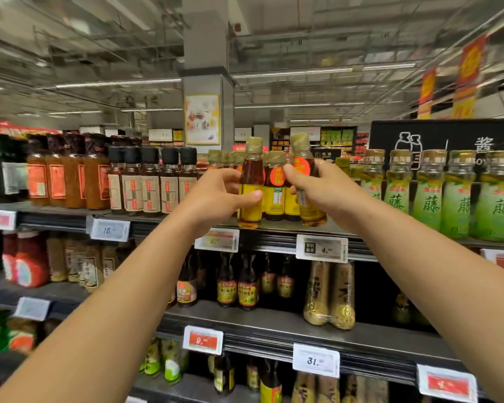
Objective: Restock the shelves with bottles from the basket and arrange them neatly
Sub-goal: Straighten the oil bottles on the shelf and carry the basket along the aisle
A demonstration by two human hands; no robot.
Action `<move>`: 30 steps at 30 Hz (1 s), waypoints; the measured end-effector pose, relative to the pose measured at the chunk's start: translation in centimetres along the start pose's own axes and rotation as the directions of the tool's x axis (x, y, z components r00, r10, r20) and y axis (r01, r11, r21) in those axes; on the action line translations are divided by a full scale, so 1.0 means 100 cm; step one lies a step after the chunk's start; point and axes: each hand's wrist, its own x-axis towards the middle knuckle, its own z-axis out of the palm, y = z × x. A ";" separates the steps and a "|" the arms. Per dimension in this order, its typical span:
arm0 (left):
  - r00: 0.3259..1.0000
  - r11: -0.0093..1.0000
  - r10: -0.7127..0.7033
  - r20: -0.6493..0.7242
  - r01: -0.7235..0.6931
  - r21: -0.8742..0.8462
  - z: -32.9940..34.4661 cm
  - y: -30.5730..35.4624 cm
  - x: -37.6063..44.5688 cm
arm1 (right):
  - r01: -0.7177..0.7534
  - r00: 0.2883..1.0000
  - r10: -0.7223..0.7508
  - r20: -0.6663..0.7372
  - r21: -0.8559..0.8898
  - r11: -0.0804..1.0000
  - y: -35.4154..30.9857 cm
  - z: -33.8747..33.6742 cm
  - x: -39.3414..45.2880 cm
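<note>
On the top shelf point(277, 228) stand small amber oil bottles with gold caps and yellow labels. My left hand point(216, 196) grips one such bottle point(250, 175) upright at the shelf's front edge, thumb across its yellow label. My right hand point(317, 184) holds a second bottle point(301, 158), tilted to the left, with a round red sticker on it and its base near the shelf front. Between my hands, more of the same bottles point(275, 193) stand in a row behind. The basket is out of view.
Green-labelled bottles point(428, 199) fill the shelf to the right, black-capped bottles point(149, 181) and orange sauce bottles point(58, 175) to the left. Lower shelves hold dark sauce bottles point(246, 286) and price tags point(322, 248). A pillar point(204, 82) rises behind.
</note>
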 end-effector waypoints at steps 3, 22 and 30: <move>0.999 0.999 0.012 0.037 -0.014 0.042 -0.003 -0.008 0.010 | -0.035 0.999 0.035 -0.004 0.008 0.999 0.010 -0.001 0.010; 0.993 0.958 0.082 0.089 -0.103 0.268 0.014 -0.027 0.048 | -0.204 0.969 0.179 -0.170 -0.143 0.969 0.050 -0.008 0.037; 0.990 0.947 0.092 0.105 -0.119 0.299 0.008 -0.025 0.043 | -0.155 0.986 0.029 -0.165 -0.834 0.529 -0.006 -0.024 -0.024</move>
